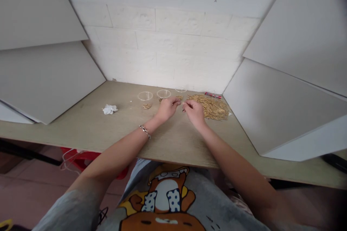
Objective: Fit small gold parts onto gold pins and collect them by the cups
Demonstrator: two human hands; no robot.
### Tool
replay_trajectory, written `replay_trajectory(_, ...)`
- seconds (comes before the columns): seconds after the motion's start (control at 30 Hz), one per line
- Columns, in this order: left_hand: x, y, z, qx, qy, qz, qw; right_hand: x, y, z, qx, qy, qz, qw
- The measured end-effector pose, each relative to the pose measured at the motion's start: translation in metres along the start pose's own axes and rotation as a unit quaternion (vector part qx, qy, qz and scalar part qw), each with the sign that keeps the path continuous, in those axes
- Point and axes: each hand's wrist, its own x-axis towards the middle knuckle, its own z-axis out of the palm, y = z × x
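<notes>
Both my hands are close together over the middle of the table, fingertips nearly meeting. My left hand (168,108), with a bracelet at the wrist, has its fingers pinched together; what they hold, if anything, is too small to make out. The fingers of my right hand (193,112) are also pinched, around something tiny that I cannot identify. Just right of that hand lies a wide pile of thin golden sticks (215,107). Small golden pieces (146,106) form a little heap to the left, and more show partly behind my left hand.
Clear round containers (145,96) stand along the back of the table (121,130). A crumpled white tissue (110,109) lies at the left. A red marker (213,95) is behind the pile. Grey-white panels (287,108) flank both sides; a white brick wall is behind.
</notes>
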Motion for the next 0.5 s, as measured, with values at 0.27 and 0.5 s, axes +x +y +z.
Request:
replay_trajectory(0.27,0.0010,0.0001,-0.0017,0.001,-0.014,0.008,1.000,0.0013,-0.0025,-0.0037,0.034,-0.017,0.033,0.999)
replay_trajectory(0.5,0.0010,-0.0014,-0.0014,0.020,-0.004,0.039,0.999,0.0037,-0.0028,-0.0015,0.169,-0.030,0.141,0.975)
